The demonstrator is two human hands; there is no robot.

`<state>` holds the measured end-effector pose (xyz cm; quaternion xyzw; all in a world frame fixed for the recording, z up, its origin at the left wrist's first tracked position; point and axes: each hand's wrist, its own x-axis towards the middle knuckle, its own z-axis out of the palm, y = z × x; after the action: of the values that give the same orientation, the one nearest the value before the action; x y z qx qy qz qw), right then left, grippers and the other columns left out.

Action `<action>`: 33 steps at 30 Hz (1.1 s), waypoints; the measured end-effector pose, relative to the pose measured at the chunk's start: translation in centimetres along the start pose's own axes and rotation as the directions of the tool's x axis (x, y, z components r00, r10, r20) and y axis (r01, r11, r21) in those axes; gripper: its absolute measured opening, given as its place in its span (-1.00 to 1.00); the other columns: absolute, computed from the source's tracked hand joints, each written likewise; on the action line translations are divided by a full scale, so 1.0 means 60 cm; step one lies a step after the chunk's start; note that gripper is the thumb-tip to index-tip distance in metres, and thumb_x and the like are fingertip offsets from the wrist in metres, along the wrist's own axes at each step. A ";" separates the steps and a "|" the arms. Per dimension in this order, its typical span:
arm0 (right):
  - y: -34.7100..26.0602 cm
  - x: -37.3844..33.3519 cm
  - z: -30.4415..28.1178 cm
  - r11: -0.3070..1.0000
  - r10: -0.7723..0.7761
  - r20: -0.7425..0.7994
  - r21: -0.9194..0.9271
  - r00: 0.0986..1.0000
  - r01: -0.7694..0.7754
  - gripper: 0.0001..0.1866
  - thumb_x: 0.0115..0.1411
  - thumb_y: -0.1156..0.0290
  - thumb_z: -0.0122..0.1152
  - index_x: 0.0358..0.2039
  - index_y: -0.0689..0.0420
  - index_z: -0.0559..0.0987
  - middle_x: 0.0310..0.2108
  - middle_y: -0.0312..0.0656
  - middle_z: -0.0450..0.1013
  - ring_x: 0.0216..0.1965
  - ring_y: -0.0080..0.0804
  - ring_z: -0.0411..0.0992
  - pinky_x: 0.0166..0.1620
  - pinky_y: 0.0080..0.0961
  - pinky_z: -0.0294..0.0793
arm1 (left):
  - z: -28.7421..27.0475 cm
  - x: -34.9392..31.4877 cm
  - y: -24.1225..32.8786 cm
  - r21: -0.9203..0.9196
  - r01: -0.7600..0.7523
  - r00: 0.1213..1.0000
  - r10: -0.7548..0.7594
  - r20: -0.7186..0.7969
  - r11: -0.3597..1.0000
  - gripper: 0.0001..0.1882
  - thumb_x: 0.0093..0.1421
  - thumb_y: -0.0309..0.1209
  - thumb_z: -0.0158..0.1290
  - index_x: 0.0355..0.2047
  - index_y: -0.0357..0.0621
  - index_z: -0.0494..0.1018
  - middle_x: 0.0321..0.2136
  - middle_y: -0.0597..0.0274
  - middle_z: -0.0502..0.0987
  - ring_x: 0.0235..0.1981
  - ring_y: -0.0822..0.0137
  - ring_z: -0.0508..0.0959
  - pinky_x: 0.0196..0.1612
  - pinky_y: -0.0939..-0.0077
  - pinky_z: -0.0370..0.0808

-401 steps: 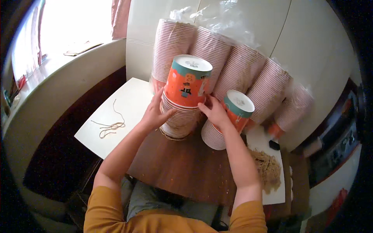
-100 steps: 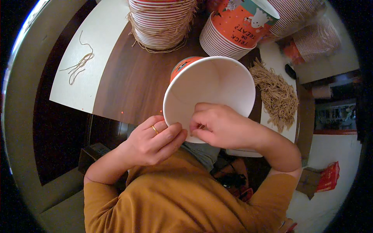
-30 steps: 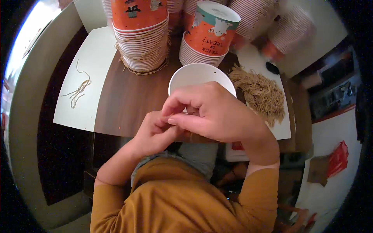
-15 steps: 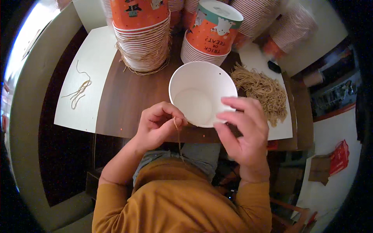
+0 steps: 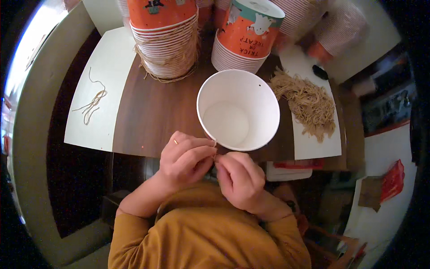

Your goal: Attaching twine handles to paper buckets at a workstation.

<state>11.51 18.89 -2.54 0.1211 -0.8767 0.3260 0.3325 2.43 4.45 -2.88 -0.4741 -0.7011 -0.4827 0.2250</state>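
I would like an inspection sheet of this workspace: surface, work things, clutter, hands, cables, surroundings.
Surface: dark brown wooden table, with a white paper sheet on its left part and another white sheet on its right part.
Work things: open white paper bucket, tilted toward the person, empty inside; a small hole shows near its far rim.
Clutter: two stacks of orange printed buckets; heap of tan twine pieces; a few loose twine strands.
Hands: left hand and right hand pinch together at the bucket's near rim; what they pinch is too small to tell.
Cables: nothing seen.
Surroundings: red packet lower right; the rest is dark.
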 end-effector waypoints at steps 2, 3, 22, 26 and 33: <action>0.004 -0.001 0.006 0.984 0.125 -0.005 0.126 0.992 -0.123 -0.83 0.02 0.58 0.25 -0.32 0.22 0.53 -0.38 -0.13 0.46 -0.39 -0.19 0.49 -0.32 -0.43 0.51 | 0.000 -0.016 0.012 0.046 -0.002 1.000 0.002 -0.008 0.999 -0.83 -0.05 -0.66 0.14 -0.42 -0.21 0.45 -0.42 0.15 0.55 -0.45 0.32 0.55 -0.38 0.56 0.48; 0.005 0.000 0.008 0.961 0.190 -0.010 0.205 0.982 -0.184 -0.83 0.02 0.58 0.25 -0.32 0.22 0.53 -0.39 -0.12 0.47 -0.40 -0.19 0.49 -0.33 -0.42 0.51 | 0.003 -0.027 0.018 -0.219 0.281 0.957 -0.291 -0.011 0.934 -0.84 -0.01 -0.67 0.11 -0.39 -0.24 0.43 -0.41 0.15 0.55 -0.41 0.35 0.55 -0.32 0.54 0.50; 0.036 0.011 0.040 0.979 0.118 -0.111 0.181 0.987 -0.097 -0.83 0.04 0.58 0.22 -0.31 0.21 0.50 -0.44 -0.10 0.48 -0.45 -0.18 0.49 -0.38 -0.39 0.48 | -0.004 -0.009 0.017 -0.273 0.651 0.750 -0.654 0.094 0.708 -0.74 0.04 -0.65 0.10 -0.21 -0.27 0.40 -0.43 0.29 0.52 -0.53 0.60 0.44 -0.45 0.73 0.41; 0.032 0.021 0.037 0.978 0.115 -0.159 0.193 0.981 -0.083 -0.84 0.04 0.59 0.21 -0.32 0.21 0.50 -0.46 -0.10 0.48 -0.46 -0.18 0.48 -0.38 -0.39 0.48 | -0.001 -0.008 0.023 -0.031 0.515 0.857 -0.514 0.036 0.857 -0.76 0.03 -0.62 0.14 -0.25 -0.23 0.44 -0.48 0.36 0.51 -0.57 0.66 0.39 -0.53 0.76 0.36; 0.041 0.017 0.059 0.978 0.121 -0.183 0.192 0.976 -0.085 -0.82 0.01 0.59 0.23 -0.33 0.19 0.49 -0.47 -0.13 0.47 -0.48 -0.20 0.48 -0.41 -0.38 0.48 | 0.009 -0.023 0.012 -0.098 0.496 0.843 -0.505 -0.184 0.863 -0.80 0.01 -0.63 0.18 -0.32 -0.23 0.46 -0.45 0.26 0.54 -0.53 0.60 0.43 -0.49 0.75 0.39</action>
<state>7.90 18.47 -5.06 0.0729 -0.8117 0.4322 0.3861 3.73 4.37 -3.82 -0.2280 -0.7624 -0.5866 0.1507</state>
